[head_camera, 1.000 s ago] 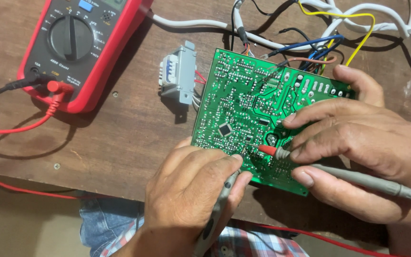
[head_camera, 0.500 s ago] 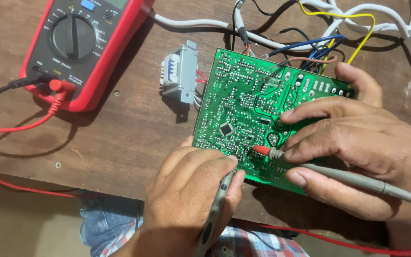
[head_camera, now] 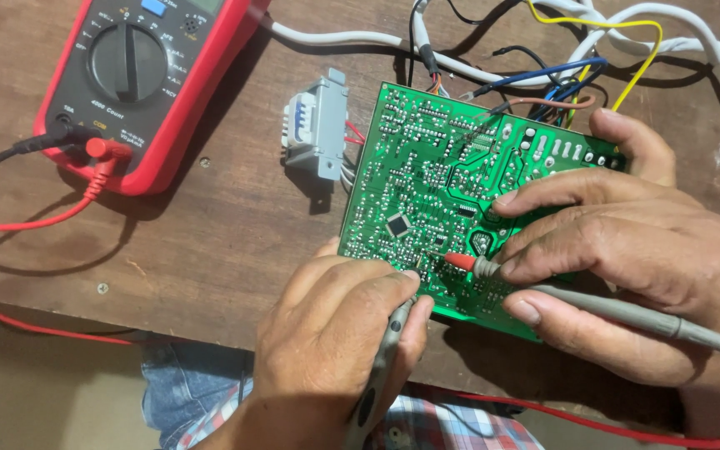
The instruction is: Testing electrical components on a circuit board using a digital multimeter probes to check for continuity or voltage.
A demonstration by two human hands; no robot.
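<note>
The board (head_camera: pixel 427 200), a green circuit board with its solder side up, lay on the brown table (head_camera: pixel 227 242), right of centre. Going from the left, I saw a red multimeter (head_camera: pixel 139 79) at the top corner, with a black lead and a red lead (head_camera: pixel 85 196) plugged into its lower edge and trailing off the left side. Just left of the board sat a grey transformer (head_camera: pixel 317 129), joined to it by short wires. My left hand (head_camera: pixel 327 350) was closed around a grey probe (head_camera: pixel 381 379), its tip hidden behind the fingers at the board's lower edge. My right hand (head_camera: pixel 627 250) rested on the board's right part, fingers pinching a second probe (head_camera: pixel 602 304) whose red tip (head_camera: pixel 460 261) touched the solder side near the middle. Above the board, white, yellow and blue wires (head_camera: pixel 577 71) ran off toward the top right.
</note>
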